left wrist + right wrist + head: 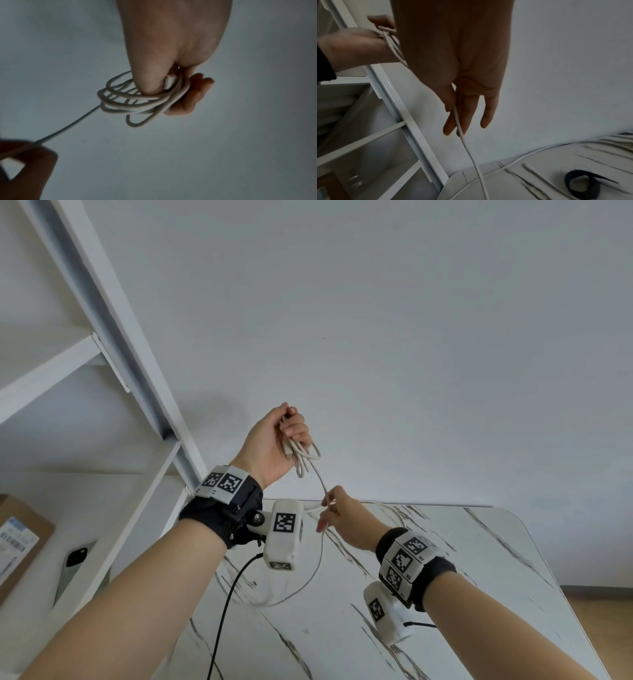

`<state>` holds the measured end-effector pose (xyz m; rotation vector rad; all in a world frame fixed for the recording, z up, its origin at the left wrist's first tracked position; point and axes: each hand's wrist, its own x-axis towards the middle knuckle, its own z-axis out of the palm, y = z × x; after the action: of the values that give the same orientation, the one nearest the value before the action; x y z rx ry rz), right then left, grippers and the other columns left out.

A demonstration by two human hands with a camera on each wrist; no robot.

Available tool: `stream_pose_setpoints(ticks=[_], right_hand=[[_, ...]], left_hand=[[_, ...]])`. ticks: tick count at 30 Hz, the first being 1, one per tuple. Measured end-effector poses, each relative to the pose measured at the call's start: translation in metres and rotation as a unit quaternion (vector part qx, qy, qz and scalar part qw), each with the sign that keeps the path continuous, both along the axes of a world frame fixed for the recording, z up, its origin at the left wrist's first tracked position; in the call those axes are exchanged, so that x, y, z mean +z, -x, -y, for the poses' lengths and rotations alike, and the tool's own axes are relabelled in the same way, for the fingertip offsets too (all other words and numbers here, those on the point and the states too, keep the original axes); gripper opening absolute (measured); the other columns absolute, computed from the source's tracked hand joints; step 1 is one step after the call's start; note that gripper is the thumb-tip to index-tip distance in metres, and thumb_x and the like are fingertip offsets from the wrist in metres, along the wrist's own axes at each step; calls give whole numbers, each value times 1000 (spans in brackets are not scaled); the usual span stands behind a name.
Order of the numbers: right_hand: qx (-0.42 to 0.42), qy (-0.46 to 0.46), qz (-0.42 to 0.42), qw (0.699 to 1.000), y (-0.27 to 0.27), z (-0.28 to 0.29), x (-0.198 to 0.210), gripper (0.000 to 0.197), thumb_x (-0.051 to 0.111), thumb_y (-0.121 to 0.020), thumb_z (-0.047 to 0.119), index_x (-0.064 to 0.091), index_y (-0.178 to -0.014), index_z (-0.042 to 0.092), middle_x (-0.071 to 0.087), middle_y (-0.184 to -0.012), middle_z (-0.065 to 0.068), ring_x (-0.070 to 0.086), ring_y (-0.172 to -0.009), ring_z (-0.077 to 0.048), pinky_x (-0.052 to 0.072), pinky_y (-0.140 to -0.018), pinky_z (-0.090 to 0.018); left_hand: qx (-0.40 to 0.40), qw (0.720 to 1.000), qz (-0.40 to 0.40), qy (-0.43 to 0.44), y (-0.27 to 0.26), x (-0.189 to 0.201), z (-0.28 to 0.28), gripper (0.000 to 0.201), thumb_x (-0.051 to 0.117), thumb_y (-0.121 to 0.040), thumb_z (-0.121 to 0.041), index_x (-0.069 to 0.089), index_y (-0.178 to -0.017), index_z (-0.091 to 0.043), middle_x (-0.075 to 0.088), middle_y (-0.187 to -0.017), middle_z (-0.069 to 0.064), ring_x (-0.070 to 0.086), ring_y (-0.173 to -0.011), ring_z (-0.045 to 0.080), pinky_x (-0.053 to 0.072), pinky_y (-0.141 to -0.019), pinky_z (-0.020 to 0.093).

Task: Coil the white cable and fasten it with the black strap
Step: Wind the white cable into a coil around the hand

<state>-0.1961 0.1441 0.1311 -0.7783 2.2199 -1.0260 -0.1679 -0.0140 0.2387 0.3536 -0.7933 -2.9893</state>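
Observation:
My left hand [291,429] is raised in front of the wall and grips several loops of the white cable [301,457]. In the left wrist view the thumb presses the coil [123,102] and a white connector against the curled fingers [199,89]. One strand runs down from the coil to my right hand [327,505], which pinches it between thumb and forefinger [448,127]. Below that hand the cable [471,155] drops in a loose loop onto the marble table [445,577]. The black strap [590,192] lies curled on the table, seen only in the right wrist view.
A white shelf unit [137,371] stands at the left, close to my left wrist. On its lower shelf lie a phone [73,570] and a cardboard box [17,542]. A black camera lead [226,611] hangs under my left wrist. A plain wall is behind.

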Motion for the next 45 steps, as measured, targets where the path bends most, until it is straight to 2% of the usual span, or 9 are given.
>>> stream_pose_setpoints(ticks=[4,12,18,23,28,33,39,42,45], right_hand=[[18,13,56,998,-4,-9,3,9,43,-96,10,42,-87,12,69,-86,-6,65,-92,-27,51,-90,-38],[0,15,-17,1000,-5,-16,10,13,42,-96,14,55,-99,13,60,-66,1,54,-58,-18,50,-63,-36],[36,-111,-160,980,1,-17,12,33,35,-99,13,58,-122,14,69,-103,-14,62,-96,-32,51,-83,-37],[88,-149,-204,964,-6,-21,18,40,40,-92,4,38,-129,20,68,-109,-9,62,-92,-34,50,-71,-38],[159,-167,-266,936,-10,-18,23,39,35,-97,9,45,-129,29,66,-110,-5,63,-94,-30,49,-74,-36],[216,-153,-341,902,-13,-11,30,50,35,-95,4,46,-133,35,63,-110,0,61,-96,-25,41,-65,-31],[213,-102,-360,903,-16,-11,50,28,40,-99,19,61,-116,25,63,-112,3,59,-103,-22,38,-67,-30],[188,-66,-339,919,-16,-13,60,23,45,-96,21,65,-108,22,62,-117,4,58,-106,-20,42,-70,-31],[152,-12,-300,942,-15,-14,70,13,55,-91,19,65,-98,14,68,-106,1,62,-96,-24,49,-73,-36]], left_hand=[[42,999,14,8,3,-1,9,33,39,-99,-27,44,-69,-14,35,-46,-7,36,-37,5,37,-43,16],[96,987,68,109,8,-8,17,35,42,-99,-30,43,-69,-13,38,-47,-4,40,-40,10,39,-44,18],[94,994,60,4,6,-10,20,36,43,-98,-24,45,-64,-12,46,-50,-1,51,-45,12,46,-50,20],[108,993,41,-25,9,-9,19,34,42,-96,-18,45,-62,-11,50,-51,1,60,-48,15,51,-51,21],[118,992,44,-14,8,-9,14,32,39,-99,-18,46,-68,-9,64,-61,8,72,-67,25,59,-64,31],[55,991,72,96,4,-13,0,35,37,-100,-21,45,-69,-8,67,-64,14,72,-71,30,60,-70,37],[-46,951,95,291,-5,-25,-14,32,36,-99,-18,42,-69,-9,66,-67,17,70,-74,33,58,-76,40],[-86,924,116,355,-8,-29,-19,34,37,-99,-19,42,-66,-10,65,-71,14,67,-69,29,58,-60,32],[-112,888,136,425,-11,-35,-20,31,42,-97,-21,46,-67,-12,58,-72,10,57,-52,19,45,-46,24]])
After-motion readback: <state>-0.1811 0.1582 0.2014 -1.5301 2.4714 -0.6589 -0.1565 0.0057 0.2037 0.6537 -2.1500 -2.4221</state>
